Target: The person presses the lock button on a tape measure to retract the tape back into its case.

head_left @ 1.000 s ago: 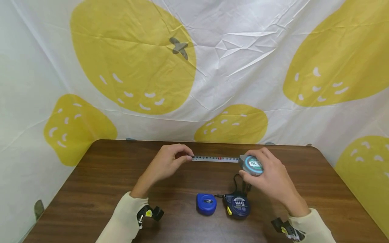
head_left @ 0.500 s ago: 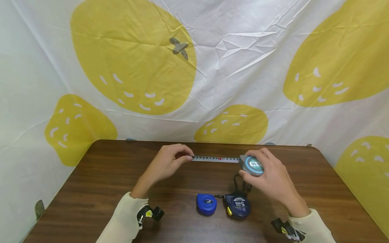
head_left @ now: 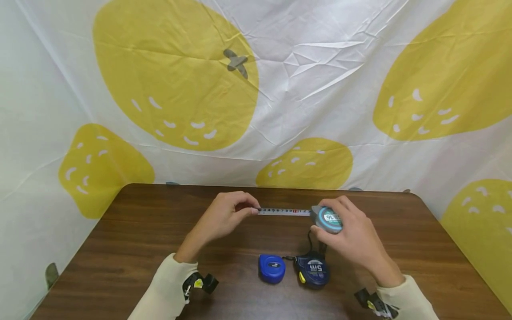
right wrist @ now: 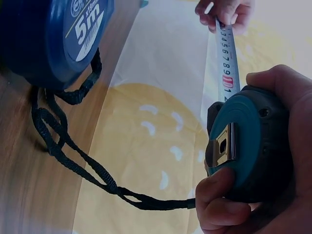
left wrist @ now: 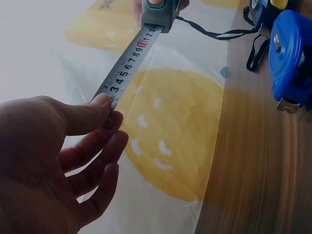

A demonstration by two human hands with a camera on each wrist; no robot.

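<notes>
A grey and light-blue tape measure (head_left: 329,220) is gripped in my right hand (head_left: 354,231), above the table. Its white blade (head_left: 284,212) runs out to the left with black numbers and a red 10 mark. My left hand (head_left: 226,215) pinches the blade's free end between thumb and forefinger. In the left wrist view the other fingers curl loosely below the blade (left wrist: 126,66). A metal belt clip (right wrist: 225,145) shows on the case's underside in the right wrist view. A black wrist strap (right wrist: 141,201) hangs from the case.
On the brown wooden table (head_left: 160,235) lie a blue tape measure (head_left: 272,269) and a dark blue 5 m tape measure (head_left: 313,270), side by side and nearer me than the hands. Behind the table hangs a white cloth (head_left: 304,98) with yellow fruit prints.
Both hands have drawn slightly closer together, the left to the right and the right to the left. The exposed blade has become shorter.
</notes>
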